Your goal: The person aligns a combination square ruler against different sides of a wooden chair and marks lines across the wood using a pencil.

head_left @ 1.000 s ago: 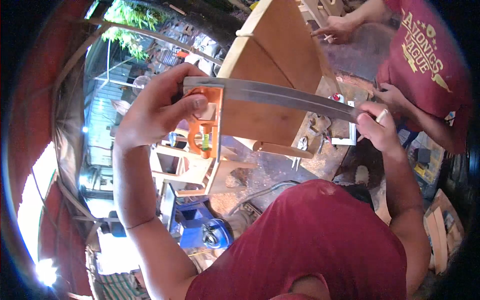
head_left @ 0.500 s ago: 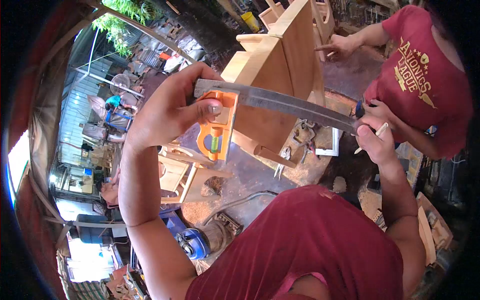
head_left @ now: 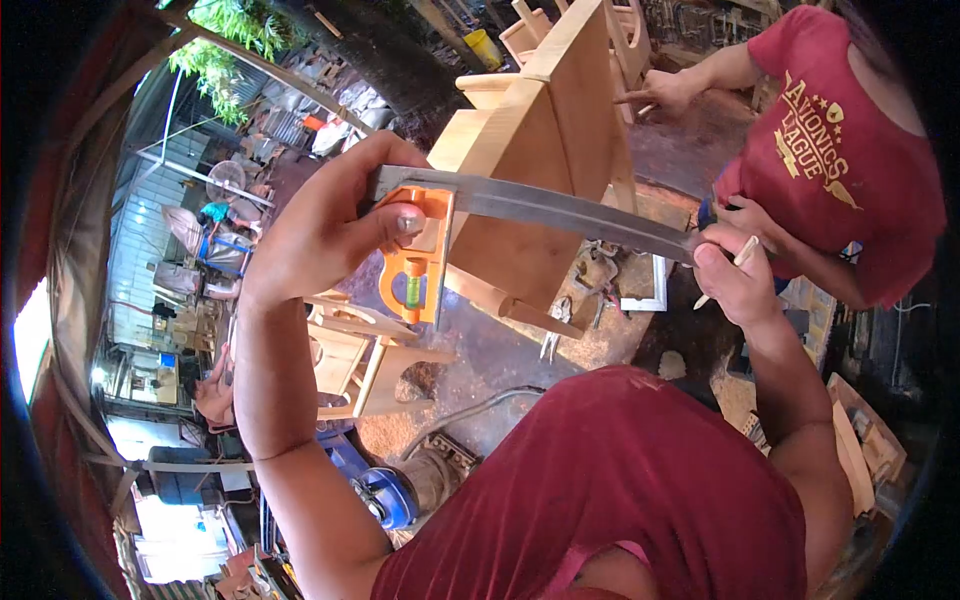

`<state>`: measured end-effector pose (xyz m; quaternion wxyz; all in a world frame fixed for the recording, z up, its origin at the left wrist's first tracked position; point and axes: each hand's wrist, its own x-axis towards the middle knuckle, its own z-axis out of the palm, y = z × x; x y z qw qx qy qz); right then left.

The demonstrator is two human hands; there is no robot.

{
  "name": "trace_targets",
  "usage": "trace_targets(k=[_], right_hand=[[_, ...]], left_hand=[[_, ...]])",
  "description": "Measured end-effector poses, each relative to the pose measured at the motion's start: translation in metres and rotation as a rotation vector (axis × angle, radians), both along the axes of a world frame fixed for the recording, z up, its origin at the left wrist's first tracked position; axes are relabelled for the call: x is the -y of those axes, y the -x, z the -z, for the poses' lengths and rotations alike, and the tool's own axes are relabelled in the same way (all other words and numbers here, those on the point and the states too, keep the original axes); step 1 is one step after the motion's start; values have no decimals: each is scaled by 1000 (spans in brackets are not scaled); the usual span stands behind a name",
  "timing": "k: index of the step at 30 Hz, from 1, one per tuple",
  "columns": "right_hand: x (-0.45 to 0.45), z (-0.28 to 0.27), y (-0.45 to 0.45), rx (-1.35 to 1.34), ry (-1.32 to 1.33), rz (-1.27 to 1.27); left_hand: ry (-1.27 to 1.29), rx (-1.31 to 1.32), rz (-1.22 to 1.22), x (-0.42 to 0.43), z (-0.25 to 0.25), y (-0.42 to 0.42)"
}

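Crosswise between both hands lies the ruler, its long axis running left to right and sloping down toward the right. The left hand clasps one end together with the orange head; the right hand is closed on the other end, with a pencil also in its grip. Neither hand is nearer; both touch it. Behind it stands the wooden panel, though I can't tell whether they touch. A co-worker's hand is near the panel's far side; a white frame lies below the ruler's right half.
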<state>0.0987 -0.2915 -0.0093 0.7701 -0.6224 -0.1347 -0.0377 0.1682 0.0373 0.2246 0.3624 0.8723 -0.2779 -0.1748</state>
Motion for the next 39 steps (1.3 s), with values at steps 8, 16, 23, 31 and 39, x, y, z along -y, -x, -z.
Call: trace_targets(k=[8, 16, 23, 31, 39], right_hand=[[1, -6, -6, -14, 18, 0], [3, -5, -11, 3, 19, -4], [4, -9, -15, 48, -8, -1], [26, -12, -40, -34, 310, -158], [-40, -88, -71, 395, 541, -300]], left_hand=[[0, 42, 5, 5, 0, -3], [-37, 24, 44, 8, -2, -9], [-4, 23, 49, 8, 0, -14], [-51, -10, 13, 13, -1, -19], [-176, -22, 139, 47, 19, -24]])
